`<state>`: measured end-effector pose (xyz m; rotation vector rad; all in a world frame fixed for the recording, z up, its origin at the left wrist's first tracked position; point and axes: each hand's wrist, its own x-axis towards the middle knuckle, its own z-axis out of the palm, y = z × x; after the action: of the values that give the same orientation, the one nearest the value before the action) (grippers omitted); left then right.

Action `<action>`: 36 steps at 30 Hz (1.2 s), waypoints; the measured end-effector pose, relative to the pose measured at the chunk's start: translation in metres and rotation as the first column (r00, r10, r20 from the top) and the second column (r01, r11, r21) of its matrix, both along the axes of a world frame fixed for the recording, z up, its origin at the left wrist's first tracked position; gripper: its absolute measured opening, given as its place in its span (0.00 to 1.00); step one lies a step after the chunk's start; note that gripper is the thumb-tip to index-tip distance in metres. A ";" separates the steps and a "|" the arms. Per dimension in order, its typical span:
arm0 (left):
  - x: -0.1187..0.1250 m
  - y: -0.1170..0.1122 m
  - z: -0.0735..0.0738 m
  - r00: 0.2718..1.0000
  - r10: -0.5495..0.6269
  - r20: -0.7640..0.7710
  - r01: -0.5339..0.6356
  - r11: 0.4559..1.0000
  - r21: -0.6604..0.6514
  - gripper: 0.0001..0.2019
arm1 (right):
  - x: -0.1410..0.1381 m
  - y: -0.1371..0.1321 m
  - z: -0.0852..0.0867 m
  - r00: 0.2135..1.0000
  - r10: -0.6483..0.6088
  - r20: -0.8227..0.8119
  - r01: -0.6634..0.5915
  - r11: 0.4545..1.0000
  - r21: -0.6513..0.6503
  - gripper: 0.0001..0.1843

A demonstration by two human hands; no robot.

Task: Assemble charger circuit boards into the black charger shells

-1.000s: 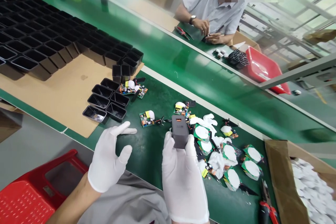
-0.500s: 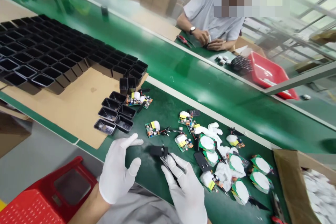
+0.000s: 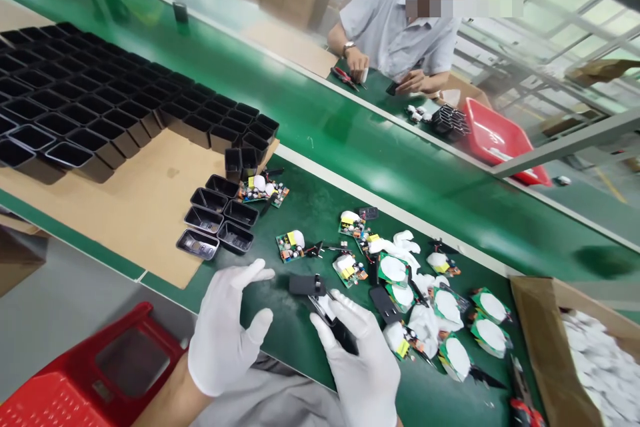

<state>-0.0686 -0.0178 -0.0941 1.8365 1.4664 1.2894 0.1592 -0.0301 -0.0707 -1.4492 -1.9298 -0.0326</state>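
Note:
Both my hands wear white gloves at the near edge of a green bench. My right hand (image 3: 361, 363) grips a black charger casing (image 3: 336, 323) laid low over the mat; a small black plug piece (image 3: 304, 285) lies just ahead of it. My left hand (image 3: 226, 333) hovers beside it with fingers spread, holding nothing. Small green circuit boards (image 3: 291, 246) with white and yellow parts lie just beyond my fingers, and several more boards (image 3: 453, 310) with white pads are scattered to the right.
Rows of empty black plastic shells (image 3: 95, 117) cover a cardboard sheet (image 3: 145, 207) at left. A green conveyor belt (image 3: 350, 140) runs behind. A person in a grey shirt (image 3: 395, 27) works opposite near a red tray (image 3: 493, 137). A cardboard box (image 3: 555, 347) stands right, a red stool (image 3: 85, 380) lower left.
My right hand lowered the upright grey charger body from in front of me down to the mat. My left hand stayed open beside it. The view shifted slightly.

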 end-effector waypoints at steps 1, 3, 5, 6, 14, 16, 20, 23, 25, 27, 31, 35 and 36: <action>0.000 0.000 -0.001 1.000 -0.002 -0.002 0.002 1.000 0.002 0.26 | 0.000 0.000 0.000 1.000 -0.001 0.006 0.001 1.000 0.007 0.20; 0.000 0.000 -0.001 1.000 -0.004 -0.003 0.004 1.000 0.004 0.26 | 0.000 0.000 -0.001 0.998 0.032 0.045 -0.032 0.999 -0.003 0.20; 0.000 0.000 -0.002 1.000 0.001 -0.001 -0.001 1.000 0.007 0.26 | 0.002 0.002 -0.001 0.992 0.073 0.107 -0.072 0.997 -0.021 0.15; 0.000 0.000 -0.002 1.000 0.005 -0.001 -0.005 1.000 0.010 0.26 | 0.003 0.003 0.000 0.986 0.086 0.142 -0.083 0.996 -0.026 0.13; -0.002 -0.001 0.000 1.000 0.001 0.017 -0.001 1.000 0.004 0.26 | 0.002 0.002 0.011 0.994 -0.041 0.101 0.043 0.999 -0.014 0.11; -0.002 0.000 0.001 1.000 0.011 0.022 -0.011 1.000 -0.002 0.25 | -0.005 0.003 0.005 0.997 -0.004 0.082 0.006 1.000 -0.027 0.11; -0.002 0.001 0.002 1.000 0.014 0.012 -0.014 1.000 -0.004 0.25 | -0.015 0.002 -0.006 0.997 0.055 0.063 -0.049 0.994 -0.094 0.13; -0.001 0.001 0.001 1.000 0.013 -0.009 -0.013 1.000 0.002 0.24 | -0.013 0.003 0.006 0.998 0.070 -0.004 -0.070 0.991 -0.115 0.14; 0.001 0.001 -0.001 1.000 0.018 -0.021 -0.018 1.000 0.005 0.24 | -0.006 0.015 0.026 0.997 0.069 -0.013 -0.070 0.994 -0.088 0.13; 0.004 0.002 -0.002 0.999 0.024 -0.025 -0.024 1.000 0.019 0.24 | 0.008 0.048 0.054 0.997 0.041 0.058 -0.041 0.999 0.003 0.13; 0.008 0.005 0.002 0.990 0.137 -0.021 -0.134 0.984 0.120 0.14 | 0.048 0.171 0.093 0.983 -0.083 0.166 0.076 0.996 0.051 0.12; 0.003 0.021 0.019 0.866 0.467 -0.178 -0.412 0.869 0.274 0.09 | 0.074 0.289 0.089 0.988 -0.089 0.127 0.093 0.995 -0.026 0.14; 0.000 0.027 0.024 0.796 0.545 -0.263 -0.478 0.832 0.280 0.10 | 0.077 0.307 0.085 0.988 -0.088 0.127 0.094 0.995 -0.039 0.13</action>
<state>-0.0688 0.0096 -0.0699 1.9250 2.2166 1.4599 0.2361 0.2771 0.0143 -1.5986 -1.9736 -0.1255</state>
